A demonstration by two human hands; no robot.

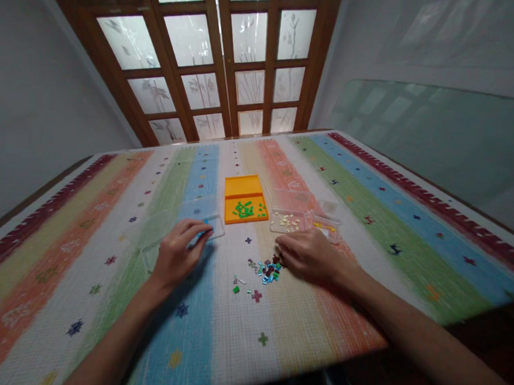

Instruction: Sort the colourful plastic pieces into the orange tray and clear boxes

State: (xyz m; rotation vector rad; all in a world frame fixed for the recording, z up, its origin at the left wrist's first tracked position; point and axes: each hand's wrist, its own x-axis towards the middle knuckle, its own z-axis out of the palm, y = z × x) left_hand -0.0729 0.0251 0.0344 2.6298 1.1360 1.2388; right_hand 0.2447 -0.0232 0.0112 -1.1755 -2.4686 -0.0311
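Observation:
My left hand [179,249] is closed in a pinch over a clear plastic box [219,228] on the left. A bit of blue shows at the fingertips; I cannot tell if it is held or lies in the box. My right hand [309,252] is closed, its curled fingers at the right edge of a mixed pile of small building bricks [269,270] in brown, blue, green and grey. What those fingers hold, if anything, is hidden. A green brick [236,289] and several tiny pieces lie just left of the pile.
Beyond the pile stands an open orange case [242,186] with green bricks [243,209]. To its right are a clear box of cream pieces [286,221] and one with yellow pieces [323,227]. A striped cloth [114,296] covers the table; wooden doors [227,83] stand behind.

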